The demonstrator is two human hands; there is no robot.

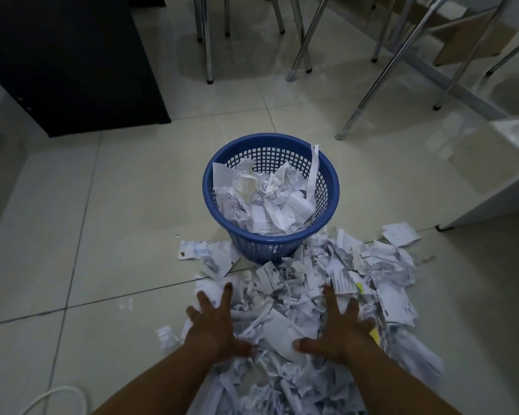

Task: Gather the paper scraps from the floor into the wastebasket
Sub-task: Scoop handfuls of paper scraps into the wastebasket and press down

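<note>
A blue plastic mesh wastebasket (331,187) stands upright on the tiled floor, partly filled with crumpled white paper. In front of it lies a wide pile of torn paper scraps (285,327), spreading toward me and to the right. My left hand (213,322) lies flat on the pile's left side with fingers spread. My right hand (340,322) lies flat on the pile about a hand's width to the right, fingers spread too. Both thumbs point inward toward a larger white sheet between them. Neither hand grips anything.
A dark cabinet (72,61) stands at the back left. Metal chair and table legs (381,82) crowd the back right. A white cupboard corner (492,181) is on the right. A white cable (57,396) loops at the bottom left. Loose printed wrappers (210,256) lie left of the basket.
</note>
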